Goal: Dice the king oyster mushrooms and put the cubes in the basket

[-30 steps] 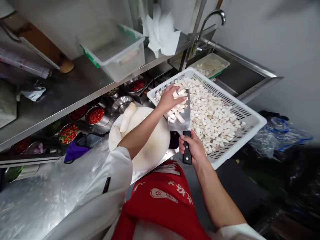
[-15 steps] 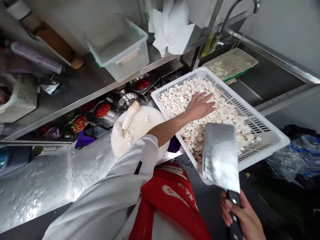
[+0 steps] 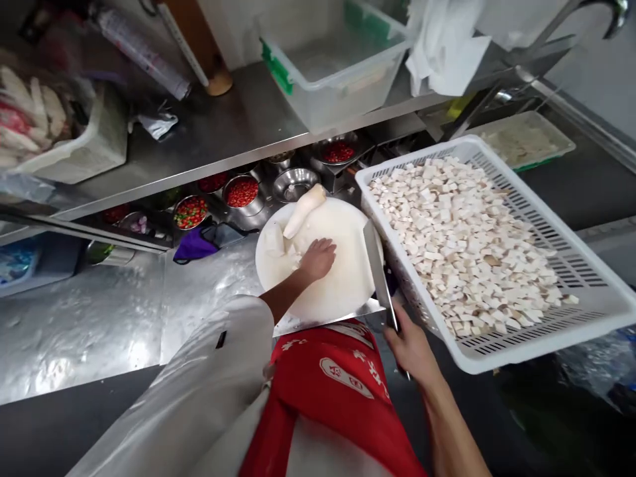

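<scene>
My left hand (image 3: 318,260) lies low over the round white cutting board (image 3: 342,278), fingers pointing right, with nothing visible in it. Just beyond it rests a whole king oyster mushroom (image 3: 305,211). A cut mushroom piece (image 3: 273,240) and small scraps are at the board's left side. My right hand (image 3: 410,341) grips the handle of a cleaver (image 3: 376,265), whose blade is on edge over the board's right rim. To the right stands a white slotted plastic basket (image 3: 591,318), heaped with diced mushroom (image 3: 462,232).
Bowls of chopped red chillies (image 3: 242,192) and an empty metal bowl (image 3: 297,184) sit behind the board, beneath a steel shelf (image 3: 238,126). A clear plastic bin (image 3: 342,93) stands on the shelf. A purple cloth item (image 3: 195,246) lies left of the board.
My left hand has moved from the diced mushroom in the basket to the cutting board. My right hand has brought the cleaver left to the board's edge and turned its blade. The view has shifted.
</scene>
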A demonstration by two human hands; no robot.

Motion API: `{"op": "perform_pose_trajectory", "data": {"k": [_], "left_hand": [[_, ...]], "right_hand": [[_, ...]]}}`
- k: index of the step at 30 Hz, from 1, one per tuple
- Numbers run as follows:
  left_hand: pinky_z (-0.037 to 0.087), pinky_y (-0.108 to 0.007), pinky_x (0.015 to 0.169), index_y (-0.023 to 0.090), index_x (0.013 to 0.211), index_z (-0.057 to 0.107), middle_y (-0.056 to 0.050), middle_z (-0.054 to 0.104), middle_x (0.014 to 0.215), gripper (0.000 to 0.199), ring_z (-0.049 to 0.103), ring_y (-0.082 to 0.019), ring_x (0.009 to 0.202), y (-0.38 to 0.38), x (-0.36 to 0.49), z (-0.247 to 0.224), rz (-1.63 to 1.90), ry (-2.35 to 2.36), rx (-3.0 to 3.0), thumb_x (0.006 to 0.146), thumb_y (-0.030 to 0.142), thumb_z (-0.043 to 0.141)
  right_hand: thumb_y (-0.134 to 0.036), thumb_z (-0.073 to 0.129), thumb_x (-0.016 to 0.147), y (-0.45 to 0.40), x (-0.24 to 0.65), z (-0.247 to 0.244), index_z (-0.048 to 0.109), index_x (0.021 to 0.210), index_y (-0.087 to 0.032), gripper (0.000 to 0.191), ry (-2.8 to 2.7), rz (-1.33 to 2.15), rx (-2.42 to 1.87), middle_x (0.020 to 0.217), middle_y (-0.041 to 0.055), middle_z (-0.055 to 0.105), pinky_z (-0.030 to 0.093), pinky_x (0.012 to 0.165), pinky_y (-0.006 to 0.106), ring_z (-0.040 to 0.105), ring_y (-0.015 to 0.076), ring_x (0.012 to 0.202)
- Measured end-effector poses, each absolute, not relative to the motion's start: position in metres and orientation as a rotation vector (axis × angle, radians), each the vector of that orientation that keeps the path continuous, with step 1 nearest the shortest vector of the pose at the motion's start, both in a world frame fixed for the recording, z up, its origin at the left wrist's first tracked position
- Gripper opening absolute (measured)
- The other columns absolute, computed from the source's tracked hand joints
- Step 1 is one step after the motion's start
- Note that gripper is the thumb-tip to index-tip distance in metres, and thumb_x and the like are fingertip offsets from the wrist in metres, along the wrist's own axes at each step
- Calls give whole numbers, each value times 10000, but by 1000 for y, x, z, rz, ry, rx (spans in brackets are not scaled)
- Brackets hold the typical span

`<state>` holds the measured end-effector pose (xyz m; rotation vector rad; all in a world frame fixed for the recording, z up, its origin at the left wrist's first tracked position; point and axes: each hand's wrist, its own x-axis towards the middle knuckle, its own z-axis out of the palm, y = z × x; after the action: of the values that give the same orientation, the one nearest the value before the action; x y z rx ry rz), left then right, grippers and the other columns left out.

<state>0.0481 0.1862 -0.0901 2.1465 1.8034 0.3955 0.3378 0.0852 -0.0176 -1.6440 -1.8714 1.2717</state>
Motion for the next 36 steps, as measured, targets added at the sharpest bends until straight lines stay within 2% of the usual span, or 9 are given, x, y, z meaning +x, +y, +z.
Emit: {"op": "perform_pose_trajectory", "data": {"k": [2,7,12,16,21,25,29,33,36], "left_hand": [[325,-490,1227,217,1267,607,-87,542,1465,318,450,-259,1412,147,33,-90,520,1865,2117,989,262,461],[434,-478,1142,189,1226,596,-133,577,1370,290,515,-261,1325,78,7,-106,902,2159,1705,956,238,503],[451,-498,1122,180,1202,568,-136,595,1308,294,554,-267,1267,72,1,-121,1086,2205,1393,911,180,524],[431,-468,1155,166,1239,537,-144,556,1364,346,510,-244,1330,85,-6,-117,1162,2107,1485,904,118,460],[394,-483,1183,141,1313,518,-177,461,1490,390,419,-292,1423,103,-3,-111,924,2088,1687,933,226,523],[408,-556,1139,132,1390,492,-196,383,1552,568,417,-377,1402,127,12,-109,723,2228,1641,897,371,643],[359,-524,1191,98,1347,539,-211,468,1445,581,408,-369,1407,148,18,-109,756,2312,1571,859,371,694],[452,-410,1144,152,1268,594,-148,570,1271,460,540,-275,1297,145,14,-110,837,2039,1686,885,394,675],[470,-402,1134,202,1267,604,-126,562,1327,497,555,-257,1291,125,15,-110,839,1745,1877,861,471,704]], "right_hand": [[-244,480,866,121,309,-27,446,1521,-187,658,-2221,1041,-1674,1233,129,704,523,914,415,670,310,1093],[-223,477,887,186,272,-45,452,1524,-158,641,-2795,709,-1528,1278,165,681,533,922,447,691,325,1050],[-181,507,821,197,288,-50,500,1498,-175,677,-2900,903,-1122,1402,117,625,475,1068,420,621,284,1238],[-160,531,764,175,314,-38,556,1460,-213,698,-2798,1185,-1035,1400,89,630,482,1057,427,619,289,1241],[-224,602,774,118,343,-25,640,1347,-249,575,-2200,1608,-1327,995,40,751,566,734,332,698,226,835],[-283,664,758,64,351,-41,627,1218,-247,463,-1300,1909,-1427,814,-7,661,456,478,271,553,130,515],[-327,710,684,22,340,-70,575,1059,-254,405,-764,1921,-1383,727,-30,629,394,410,254,502,117,439],[-344,712,704,3,306,-84,494,1122,-282,476,-597,1963,-1400,650,-71,582,383,410,237,478,114,431],[-357,686,711,-2,269,-87,448,1184,-293,533,-581,2061,-1365,613,-98,551,368,404,223,457,105,417]]}}
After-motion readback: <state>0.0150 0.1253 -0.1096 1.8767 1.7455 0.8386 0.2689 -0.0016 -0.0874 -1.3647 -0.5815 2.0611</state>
